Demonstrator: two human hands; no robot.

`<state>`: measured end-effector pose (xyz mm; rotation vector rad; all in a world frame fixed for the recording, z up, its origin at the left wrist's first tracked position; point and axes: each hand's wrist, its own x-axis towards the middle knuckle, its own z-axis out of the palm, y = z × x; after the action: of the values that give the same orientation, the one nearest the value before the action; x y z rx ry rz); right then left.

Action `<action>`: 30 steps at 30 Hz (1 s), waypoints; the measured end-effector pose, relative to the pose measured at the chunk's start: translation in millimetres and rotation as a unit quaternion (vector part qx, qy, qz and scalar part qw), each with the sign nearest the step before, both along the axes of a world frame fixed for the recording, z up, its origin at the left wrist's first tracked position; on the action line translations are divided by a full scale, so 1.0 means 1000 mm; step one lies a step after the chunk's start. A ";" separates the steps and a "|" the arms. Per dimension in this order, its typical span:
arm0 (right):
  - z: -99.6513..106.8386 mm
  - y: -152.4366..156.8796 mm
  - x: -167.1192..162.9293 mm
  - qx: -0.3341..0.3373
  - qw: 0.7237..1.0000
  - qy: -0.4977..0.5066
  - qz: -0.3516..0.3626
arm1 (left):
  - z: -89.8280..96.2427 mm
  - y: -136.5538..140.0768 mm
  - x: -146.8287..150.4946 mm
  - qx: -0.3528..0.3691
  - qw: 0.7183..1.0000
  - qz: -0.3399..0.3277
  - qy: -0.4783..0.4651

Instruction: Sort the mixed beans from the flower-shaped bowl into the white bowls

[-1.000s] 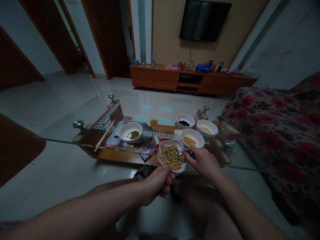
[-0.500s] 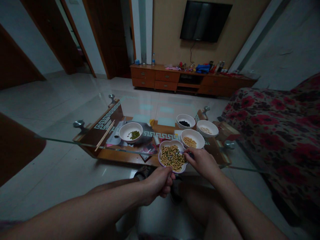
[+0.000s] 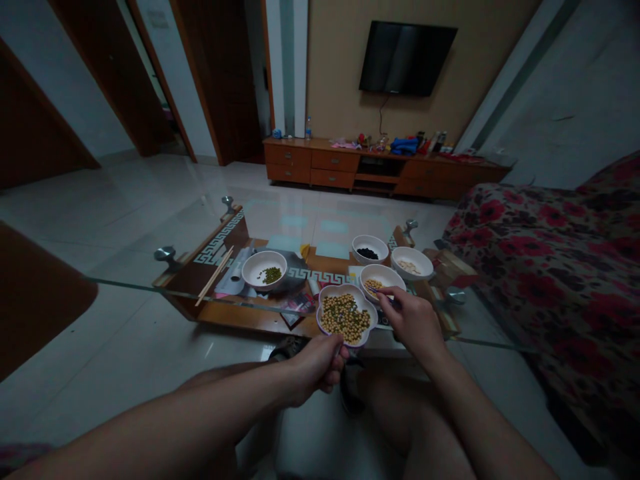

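My left hand [image 3: 323,367] is closed on the near edge of a flower-shaped dish [image 3: 371,331] with a purple rim. In the dish lie mixed yellow soybeans and green mung beans [image 3: 345,319]. My right hand [image 3: 413,317] pinches a slim dark purple-blue utensil [image 3: 394,303]; its kind is too small to make out. The utensil's tip is over a round white bowl [image 3: 393,275] of soybeans [image 3: 374,285], just behind the dish. Farther back stand a bowl [image 3: 371,241] of black beans [image 3: 369,253] and a bowl [image 3: 423,260] of pale flat seeds [image 3: 409,267].
Left on the glass table [image 3: 130,280] is a white bowl [image 3: 255,270] with mung beans [image 3: 271,274], beside wooden chopsticks [image 3: 215,277]. A flowered sofa [image 3: 540,267] borders the right side. Beyond are a low wooden cabinet [image 3: 335,160] and a wall-mounted television [image 3: 407,59].
My right hand has moved from over the flower-shaped dish to the soybean bowl, carrying the utensil. My left hand still holds the dish. The camera view has tilted slightly.
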<state>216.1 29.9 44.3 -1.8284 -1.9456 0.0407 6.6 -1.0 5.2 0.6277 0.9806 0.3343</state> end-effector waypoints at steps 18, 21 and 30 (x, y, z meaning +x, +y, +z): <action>0.000 -0.005 -0.031 -0.095 0.993 -0.004 0.071 | 0.003 0.010 0.003 0.033 0.997 0.020 0.065; -0.002 0.000 -0.031 -0.111 0.992 -0.021 0.061 | 0.006 0.006 0.004 0.037 0.997 0.013 0.072; -0.007 0.008 -0.036 -0.124 0.986 -0.043 0.101 | 0.005 0.007 0.005 0.042 0.995 0.001 0.091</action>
<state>180.1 37.4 37.0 -1.7996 -2.2685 0.2864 11.3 6.0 10.2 0.7432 1.1461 0.3255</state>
